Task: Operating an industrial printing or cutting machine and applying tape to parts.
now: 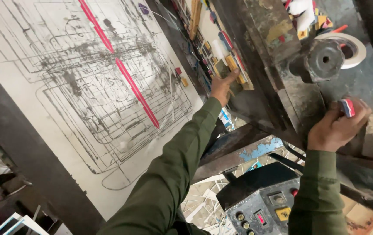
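My left hand (222, 88) reaches to the far edge of the desk (29, 143), fingers spread over a heap of small coloured card pieces (228, 61); whether it grips 1 I cannot tell, the palm hides that; my right hand (335, 128) is curled tight around a small stack of red, white and blue cards (348, 107), mostly buried in my fist, against the worn metal machine (282, 82); the tape roll (347, 47) sits half behind a metal knob (323, 60); the control box (260, 204) is cut off below.

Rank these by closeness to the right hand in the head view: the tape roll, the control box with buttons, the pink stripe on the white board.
From the right hand:
1. Tape roll, just above it.
2. Control box, below and to the left.
3. Pink stripe, far left on the white board.
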